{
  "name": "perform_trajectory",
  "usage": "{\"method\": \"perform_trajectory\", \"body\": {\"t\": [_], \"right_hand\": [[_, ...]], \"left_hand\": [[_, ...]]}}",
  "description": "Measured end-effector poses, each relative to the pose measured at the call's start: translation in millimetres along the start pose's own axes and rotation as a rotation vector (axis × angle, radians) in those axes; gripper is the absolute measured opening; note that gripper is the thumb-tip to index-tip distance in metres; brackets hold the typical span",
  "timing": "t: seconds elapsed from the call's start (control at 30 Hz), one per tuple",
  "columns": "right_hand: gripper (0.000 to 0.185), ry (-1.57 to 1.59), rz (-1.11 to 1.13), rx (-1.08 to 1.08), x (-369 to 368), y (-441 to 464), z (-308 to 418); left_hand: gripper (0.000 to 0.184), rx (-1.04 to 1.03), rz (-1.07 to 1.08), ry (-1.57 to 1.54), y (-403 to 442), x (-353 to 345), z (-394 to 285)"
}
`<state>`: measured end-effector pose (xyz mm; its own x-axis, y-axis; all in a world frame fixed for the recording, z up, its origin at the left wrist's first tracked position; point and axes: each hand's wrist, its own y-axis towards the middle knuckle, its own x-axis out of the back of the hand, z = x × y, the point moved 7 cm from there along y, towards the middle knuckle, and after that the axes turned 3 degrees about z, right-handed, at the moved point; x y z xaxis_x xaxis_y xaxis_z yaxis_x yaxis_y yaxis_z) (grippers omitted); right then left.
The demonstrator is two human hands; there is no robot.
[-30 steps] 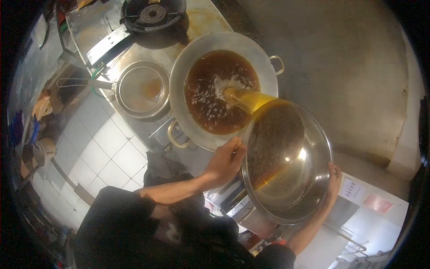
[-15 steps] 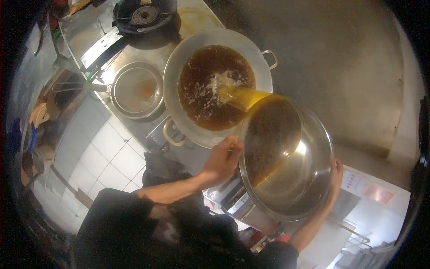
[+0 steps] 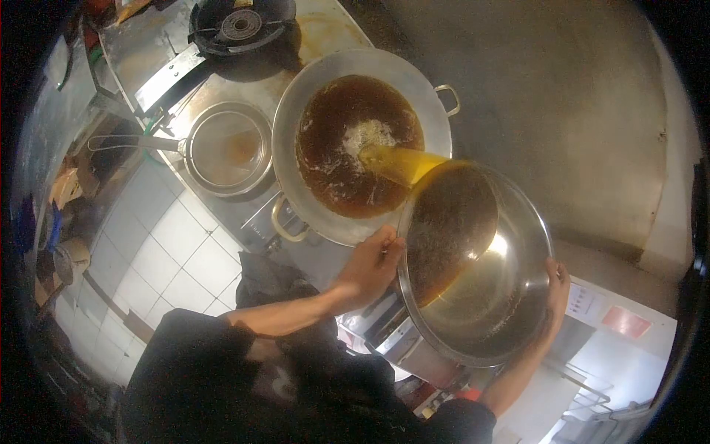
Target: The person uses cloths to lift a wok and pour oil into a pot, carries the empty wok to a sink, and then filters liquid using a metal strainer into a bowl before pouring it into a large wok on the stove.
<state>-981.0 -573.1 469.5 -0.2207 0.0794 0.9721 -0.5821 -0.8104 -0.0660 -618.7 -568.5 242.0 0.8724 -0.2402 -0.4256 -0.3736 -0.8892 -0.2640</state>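
My left hand (image 3: 372, 265) is closed on the left rim of a large steel bowl (image 3: 510, 296). Around the bowl's right side wraps my right hand (image 3: 558, 292). The bowl is tilted toward the wok, and brown-yellow oil (image 3: 452, 222) gathers at its lower lip. A wide yellow stream (image 3: 408, 166) runs from that lip into a big two-handled wok (image 3: 291, 159). Dark brown liquid (image 3: 333, 111) fills the wok's middle, with pale foam where the stream lands.
A strainer (image 3: 228, 149) with a long handle rests left of the wok, seemingly over a pan. Behind it is a black gas burner (image 3: 241, 27) on the steel stove top. A grey wall (image 3: 547, 96) rises on the right. White floor tiles (image 3: 181, 259) show at lower left.
Oil keeps pouring from the tilted bowl, held in nearly the same place. The foam in the wok has become rounder and denser around the stream.
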Motion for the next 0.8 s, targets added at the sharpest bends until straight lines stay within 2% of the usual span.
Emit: {"method": "perform_trajectory", "body": {"t": [0.07, 0.2, 0.27, 0.3, 0.37, 0.47, 0.67, 0.8], "right_hand": [[0.039, -0.021, -0.094, -0.003, 4, -5, 6], [0.039, 0.014, -0.025, 0.065, 8, 13, -16], [0.038, -0.024, 0.043, -0.013, 9, 14, -22], [0.038, -0.024, 0.045, -0.013, 10, 16, -23], [0.038, -0.015, 0.053, 0.004, 10, 18, -25], [0.038, -0.003, -0.014, 0.047, 11, 19, -20], [0.039, -0.031, 0.054, 0.009, 11, 22, -21], [0.039, -0.024, 0.001, 0.033, 13, 18, -16]], "left_hand": [[0.027, 0.162, 0.064, -0.161, -2, -6, 6], [0.027, 0.151, 0.064, -0.157, -2, -9, 15], [0.028, 0.007, 0.042, -0.028, 0, -8, 13], [0.028, 0.008, 0.041, -0.028, 0, -8, 11], [0.027, 0.175, 0.081, -0.129, -3, -11, 12], [0.027, 0.151, 0.031, -0.179, -1, -11, 8], [0.026, 0.131, 0.023, -0.282, -3, -11, 6], [0.026, 0.119, 0.034, -0.241, -3, -12, 8]]}}
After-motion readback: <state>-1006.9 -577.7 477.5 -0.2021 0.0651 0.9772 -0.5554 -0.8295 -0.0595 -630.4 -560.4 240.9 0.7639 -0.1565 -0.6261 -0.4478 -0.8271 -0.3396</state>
